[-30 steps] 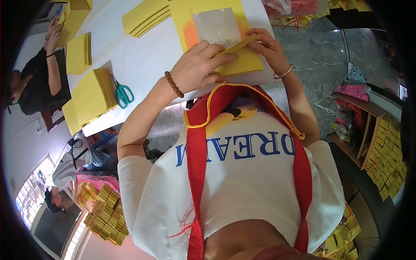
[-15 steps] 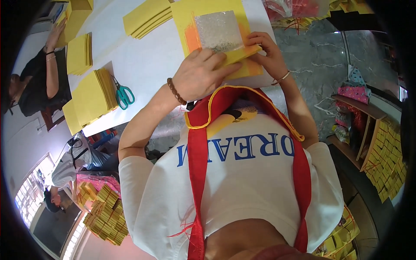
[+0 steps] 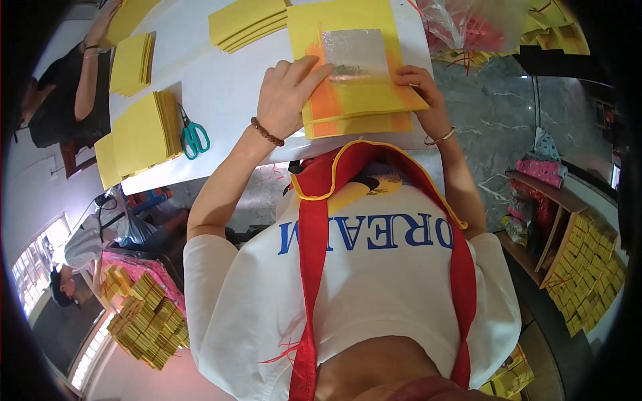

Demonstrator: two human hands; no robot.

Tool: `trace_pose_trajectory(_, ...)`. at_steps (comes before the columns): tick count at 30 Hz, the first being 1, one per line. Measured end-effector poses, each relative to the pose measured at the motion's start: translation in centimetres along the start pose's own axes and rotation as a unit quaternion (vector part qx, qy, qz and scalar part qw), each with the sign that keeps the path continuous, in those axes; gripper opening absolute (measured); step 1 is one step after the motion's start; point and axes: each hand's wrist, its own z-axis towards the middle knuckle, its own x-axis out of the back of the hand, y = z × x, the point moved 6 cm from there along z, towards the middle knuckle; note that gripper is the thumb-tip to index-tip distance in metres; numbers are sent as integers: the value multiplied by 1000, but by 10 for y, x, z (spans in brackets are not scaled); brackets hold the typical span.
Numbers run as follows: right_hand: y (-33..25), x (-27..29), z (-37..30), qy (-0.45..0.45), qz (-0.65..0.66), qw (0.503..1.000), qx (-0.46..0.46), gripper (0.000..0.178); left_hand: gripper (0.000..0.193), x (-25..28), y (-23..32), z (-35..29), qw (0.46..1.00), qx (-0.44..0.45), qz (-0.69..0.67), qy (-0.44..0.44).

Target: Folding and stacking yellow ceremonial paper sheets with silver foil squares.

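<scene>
Paper (image 3: 364,100), yellow and silver-patched, lay on the bench (image 3: 234,80); the right hand (image 3: 428,100) pinched its edge, the left hand (image 3: 284,93) touched it, grip unclear.

Left arm: one, bare below the sleeve, elbow bent outward; left forearm (image 3: 231,172) slanting up and inward. Left wrist (image 3: 269,131): nearly straight. Left hand (image 3: 284,95): back uppermost, digits parted, one extended toward the right hand (image 3: 430,107). Right arm: one, elbow bent, right forearm (image 3: 463,168) rising steeply. Right wrist (image 3: 440,137): turned slightly inward. Right hand: fingers curled leftward, thumb unclear. Hands: level, well apart.
</scene>
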Motion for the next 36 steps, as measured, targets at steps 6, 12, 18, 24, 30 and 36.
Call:
trace_pose_trajectory(6,-18,3,1,26,-85,995,40,28,40,6,12,0,988,-51,147,-9)
trace_pose_trajectory(12,-61,-3,-16,6,-153,982,113,30,38,27,29,-20,992,-92,85,-13)
trace_pose_trajectory(18,-56,-13,-15,-103,-120,982,100,22,25,20,24,-25,994,-37,-94,-50)
trace_pose_trajectory(24,-50,-22,-7,40,-56,994,-87,22,26,-11,-18,-17,910,274,-288,-117)
trace_pose_trajectory(30,-34,-16,1,131,69,978,-145,30,25,-31,-31,-17,824,367,-415,-118)
trace_pose_trajectory(36,-15,-15,7,99,21,979,-174,40,29,-43,-37,-17,770,392,-496,-78)
